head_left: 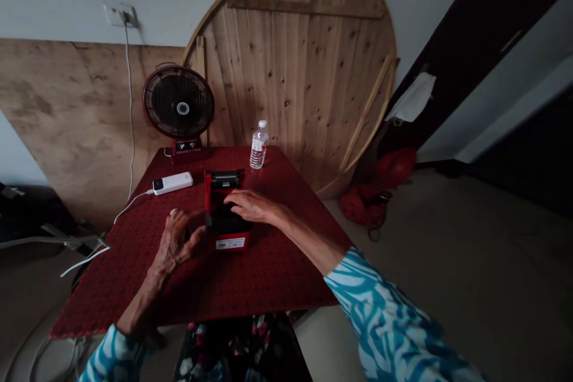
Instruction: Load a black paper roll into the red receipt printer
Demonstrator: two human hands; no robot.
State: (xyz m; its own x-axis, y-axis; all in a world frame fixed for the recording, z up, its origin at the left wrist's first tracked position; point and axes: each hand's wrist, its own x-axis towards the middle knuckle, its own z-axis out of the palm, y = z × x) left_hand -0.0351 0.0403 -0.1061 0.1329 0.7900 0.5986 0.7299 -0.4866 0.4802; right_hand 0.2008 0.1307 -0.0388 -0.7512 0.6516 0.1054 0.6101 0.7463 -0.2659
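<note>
A small red and black device [229, 241] with a white label on its front stands on the table, its dark roller-like part [225, 179] at the back. My right hand [253, 206] reaches over it from the right, fingers bent together above its black middle. Whatever those fingers may pinch is hidden in shadow. Beside the device's left edge is my left hand [176, 242], its thumb apart from the curved fingers and nothing visible in it. Something small and white, perhaps a ring, shows on that hand.
On the dark red patterned table [197, 292] are a white power bank [173, 183] with a cable, a red fan [179, 104] and a clear water bottle [258, 146]. A round wooden board [299, 65] leans on the wall behind. Red items [363, 203] lie on the floor.
</note>
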